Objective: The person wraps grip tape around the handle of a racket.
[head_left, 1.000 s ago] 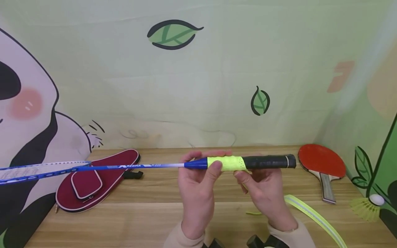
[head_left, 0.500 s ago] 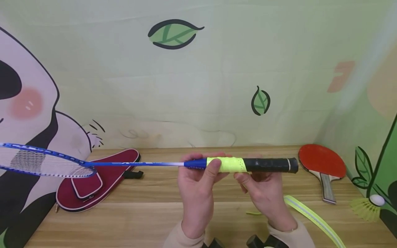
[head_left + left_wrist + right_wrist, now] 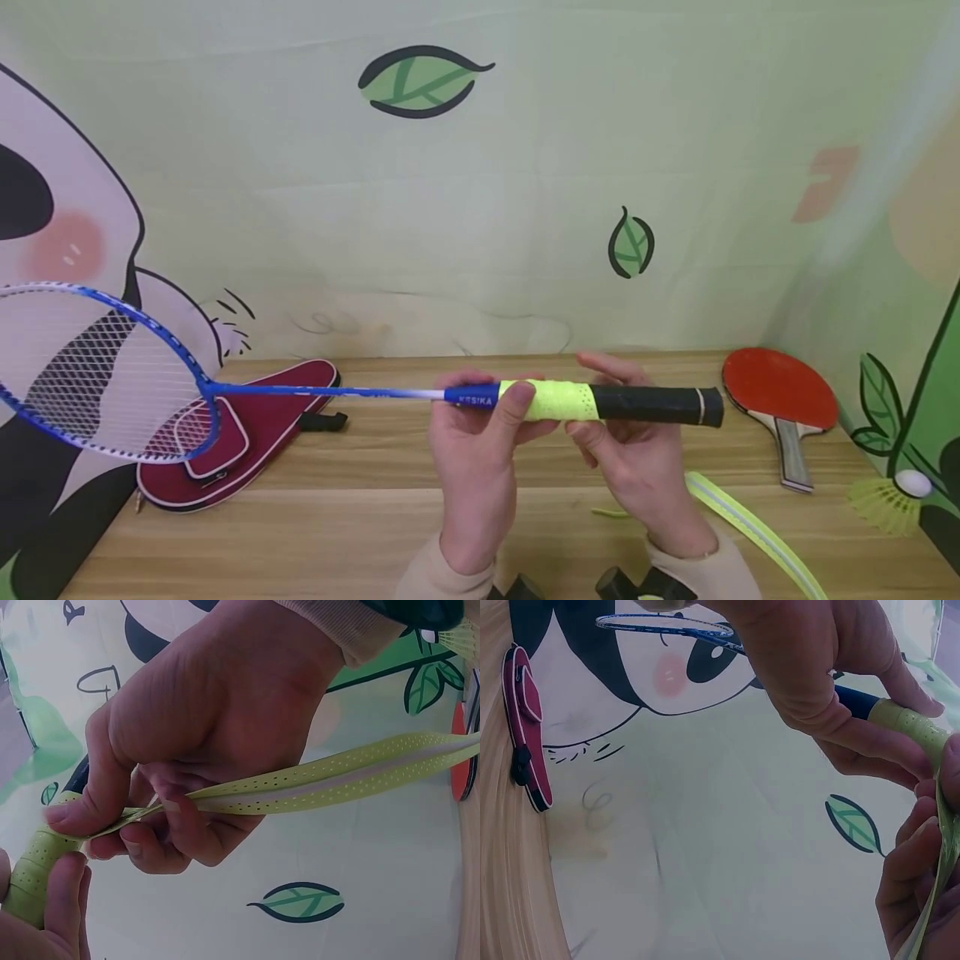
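Observation:
A badminton racket (image 3: 315, 389) lies level across the head view, its blue strung head to the left. Bright yellow perforated grip tape (image 3: 555, 400) is wound round the upper handle, beside the blue cone; the black handle (image 3: 656, 405) beyond it is bare. My left hand (image 3: 476, 471) holds the wrapped part, thumb on the tape. My right hand (image 3: 648, 487) is under the black handle, one finger raised behind it. In the left wrist view, that hand pinches the loose tape (image 3: 322, 784) where it leaves the handle, and the tape trails away past the fingers.
More yellow tape (image 3: 757, 525) with a pale centre stripe hangs over the wooden table (image 3: 360, 533). A maroon racket case (image 3: 277, 450) lies left. At the right are a red table tennis bat (image 3: 780, 387) and a yellow shuttlecock (image 3: 892, 500). A printed cloth (image 3: 525, 208) stands behind.
The racket has rolled about its long axis, so its strings turn from edge-on to facing me and the cone's lettering shows. A right finger has lifted above the handle.

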The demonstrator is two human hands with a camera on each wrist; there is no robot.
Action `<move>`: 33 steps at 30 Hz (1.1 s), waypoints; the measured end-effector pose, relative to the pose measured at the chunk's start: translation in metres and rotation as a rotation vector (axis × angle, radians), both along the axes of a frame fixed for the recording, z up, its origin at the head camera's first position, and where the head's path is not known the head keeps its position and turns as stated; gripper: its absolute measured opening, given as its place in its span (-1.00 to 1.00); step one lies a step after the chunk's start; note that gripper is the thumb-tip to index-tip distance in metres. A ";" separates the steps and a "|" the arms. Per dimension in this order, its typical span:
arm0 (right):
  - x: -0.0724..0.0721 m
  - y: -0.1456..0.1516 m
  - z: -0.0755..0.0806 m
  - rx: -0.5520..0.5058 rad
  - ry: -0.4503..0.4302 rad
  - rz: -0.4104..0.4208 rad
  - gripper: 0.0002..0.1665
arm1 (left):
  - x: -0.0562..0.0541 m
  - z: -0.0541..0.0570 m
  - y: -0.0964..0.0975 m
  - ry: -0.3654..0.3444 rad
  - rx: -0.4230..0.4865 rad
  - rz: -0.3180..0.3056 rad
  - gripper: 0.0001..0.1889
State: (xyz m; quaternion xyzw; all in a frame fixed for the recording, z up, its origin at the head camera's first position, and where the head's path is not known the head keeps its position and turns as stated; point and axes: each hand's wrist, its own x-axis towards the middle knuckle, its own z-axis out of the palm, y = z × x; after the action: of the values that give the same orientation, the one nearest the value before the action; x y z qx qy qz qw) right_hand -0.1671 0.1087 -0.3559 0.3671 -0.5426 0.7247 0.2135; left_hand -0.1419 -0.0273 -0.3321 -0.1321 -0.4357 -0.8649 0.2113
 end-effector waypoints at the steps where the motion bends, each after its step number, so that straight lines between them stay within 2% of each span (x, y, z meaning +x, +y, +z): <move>1: 0.000 0.000 0.000 -0.001 0.008 0.003 -0.47 | 0.000 0.000 0.000 -0.006 -0.004 0.005 -0.69; 4: 0.001 0.000 -0.001 0.005 0.010 -0.010 -0.56 | 0.000 0.000 0.000 -0.024 -0.015 0.019 -0.68; 7: 0.002 0.001 -0.001 0.004 -0.006 -0.022 -0.62 | 0.000 0.001 0.000 -0.019 -0.019 0.002 -0.66; 12: 0.001 0.002 0.000 -0.030 -0.028 -0.007 -0.61 | 0.001 0.000 0.003 0.049 -0.038 -0.053 -0.58; 16: 0.000 0.002 -0.001 -0.016 -0.050 0.033 -0.56 | 0.001 -0.001 0.004 0.078 -0.043 -0.028 -0.58; 20: 0.000 0.001 -0.001 -0.006 -0.056 0.044 -0.53 | 0.000 -0.001 0.004 0.061 -0.047 -0.007 -0.60; 27: 0.001 0.000 0.001 -0.018 -0.015 0.008 -0.49 | 0.000 -0.002 0.003 0.043 -0.030 -0.018 -0.63; 33: 0.001 -0.003 0.000 -0.049 -0.009 -0.021 -0.59 | -0.001 -0.002 0.005 0.027 -0.022 0.000 -0.62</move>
State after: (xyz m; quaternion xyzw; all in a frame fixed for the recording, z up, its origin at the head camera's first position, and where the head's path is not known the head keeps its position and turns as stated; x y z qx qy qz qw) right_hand -0.1659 0.1060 -0.3554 0.3529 -0.5294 0.7372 0.2275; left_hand -0.1425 -0.0225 -0.3343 -0.1462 -0.4421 -0.8582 0.2158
